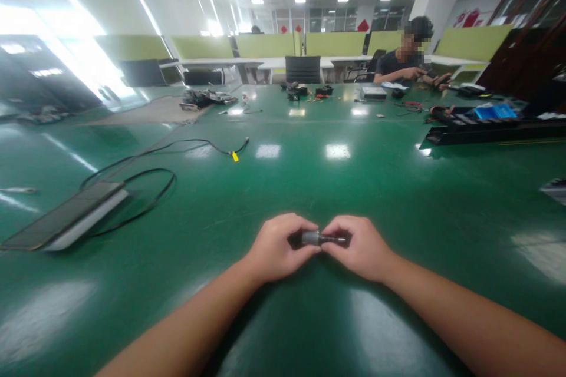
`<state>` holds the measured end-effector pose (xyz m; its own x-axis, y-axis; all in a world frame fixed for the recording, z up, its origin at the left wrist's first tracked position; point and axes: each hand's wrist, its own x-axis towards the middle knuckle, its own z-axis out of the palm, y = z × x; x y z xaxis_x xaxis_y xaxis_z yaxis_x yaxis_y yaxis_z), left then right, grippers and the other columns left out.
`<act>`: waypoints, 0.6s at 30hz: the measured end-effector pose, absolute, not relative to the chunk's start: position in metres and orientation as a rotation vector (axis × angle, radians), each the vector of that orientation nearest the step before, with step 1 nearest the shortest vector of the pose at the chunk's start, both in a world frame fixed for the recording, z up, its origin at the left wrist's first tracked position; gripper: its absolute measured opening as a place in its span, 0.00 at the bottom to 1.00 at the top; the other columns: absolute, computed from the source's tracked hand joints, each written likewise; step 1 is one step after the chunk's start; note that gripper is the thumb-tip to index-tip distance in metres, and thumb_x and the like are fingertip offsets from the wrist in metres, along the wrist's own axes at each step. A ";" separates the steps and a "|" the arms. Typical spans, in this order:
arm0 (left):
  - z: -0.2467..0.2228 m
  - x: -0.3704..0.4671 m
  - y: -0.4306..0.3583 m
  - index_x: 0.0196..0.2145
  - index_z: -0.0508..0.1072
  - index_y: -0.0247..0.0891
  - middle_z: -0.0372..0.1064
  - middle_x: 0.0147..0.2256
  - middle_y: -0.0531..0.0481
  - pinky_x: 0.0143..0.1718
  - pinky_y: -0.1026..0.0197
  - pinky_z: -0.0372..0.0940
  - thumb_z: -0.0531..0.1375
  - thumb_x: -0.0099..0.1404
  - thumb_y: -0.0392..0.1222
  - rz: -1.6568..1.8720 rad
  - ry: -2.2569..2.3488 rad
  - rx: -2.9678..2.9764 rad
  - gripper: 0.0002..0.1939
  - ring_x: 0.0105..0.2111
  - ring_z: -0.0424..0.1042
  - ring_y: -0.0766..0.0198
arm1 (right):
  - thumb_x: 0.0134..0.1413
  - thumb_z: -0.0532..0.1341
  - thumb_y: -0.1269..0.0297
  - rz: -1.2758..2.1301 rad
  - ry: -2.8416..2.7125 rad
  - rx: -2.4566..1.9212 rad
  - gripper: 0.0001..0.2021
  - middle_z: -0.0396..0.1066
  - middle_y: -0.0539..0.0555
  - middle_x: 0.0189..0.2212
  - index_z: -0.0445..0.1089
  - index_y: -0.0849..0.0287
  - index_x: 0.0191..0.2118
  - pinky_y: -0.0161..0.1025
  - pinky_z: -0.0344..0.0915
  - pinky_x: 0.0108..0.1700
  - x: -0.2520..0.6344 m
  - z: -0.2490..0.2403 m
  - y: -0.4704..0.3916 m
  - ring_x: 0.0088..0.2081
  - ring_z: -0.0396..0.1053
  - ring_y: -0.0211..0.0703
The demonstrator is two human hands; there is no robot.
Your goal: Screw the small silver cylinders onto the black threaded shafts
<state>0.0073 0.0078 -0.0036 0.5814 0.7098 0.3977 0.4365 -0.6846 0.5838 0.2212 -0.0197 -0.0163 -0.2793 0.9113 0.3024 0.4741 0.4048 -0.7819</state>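
Between my two hands lies a small grey metal cylinder with a thin dark shaft, its narrow bright tip pointing right. It looks like a little motor or a tool bit; its exact kind is unclear. My left hand pinches the cylinder's body between thumb and fingers. Thumb and fingers of my right hand close around the shaft side, near where it meets the body. The two hands nearly touch at the fingertips, low over the green tabletop.
A tablet-like device on a white base stands at left, with a black cable curling beside it. A black tray with a blue packet is at right. Across the table sits a person near scattered parts and tools.
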 end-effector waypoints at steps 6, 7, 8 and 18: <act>-0.004 0.006 0.009 0.41 0.76 0.39 0.76 0.36 0.47 0.39 0.59 0.66 0.66 0.59 0.44 0.871 0.924 2.386 0.12 0.35 0.74 0.61 | 0.48 0.67 0.72 0.725 -1.904 -1.201 0.04 0.77 0.51 0.28 0.77 0.58 0.33 0.35 0.64 0.32 0.222 -0.014 -0.020 0.30 0.72 0.41; -0.005 0.006 0.010 0.41 0.76 0.39 0.76 0.36 0.47 0.39 0.60 0.66 0.66 0.59 0.44 0.871 0.925 2.385 0.12 0.35 0.74 0.61 | 0.48 0.67 0.72 0.724 -1.906 -1.200 0.04 0.77 0.51 0.28 0.77 0.58 0.33 0.35 0.64 0.32 0.222 -0.014 -0.019 0.30 0.72 0.41; -0.005 0.006 0.010 0.41 0.76 0.39 0.76 0.36 0.48 0.39 0.60 0.66 0.67 0.59 0.44 0.872 0.925 2.383 0.12 0.35 0.74 0.61 | 0.48 0.67 0.72 0.725 -1.907 -1.199 0.04 0.76 0.51 0.28 0.77 0.58 0.32 0.35 0.64 0.33 0.222 -0.015 -0.019 0.30 0.72 0.41; -0.004 0.005 0.010 0.41 0.76 0.38 0.76 0.36 0.48 0.39 0.60 0.66 0.67 0.59 0.44 0.887 0.920 2.367 0.13 0.35 0.74 0.61 | 0.50 0.66 0.70 0.732 -1.897 -1.201 0.03 0.76 0.51 0.29 0.76 0.58 0.33 0.36 0.63 0.34 0.221 -0.014 -0.021 0.30 0.72 0.41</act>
<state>0.0049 0.0104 -0.0044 0.5713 0.7157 0.4017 0.4278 -0.6773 0.5985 0.2210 -0.0213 -0.0141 -0.2682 0.9170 0.2953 0.4809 0.3930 -0.7837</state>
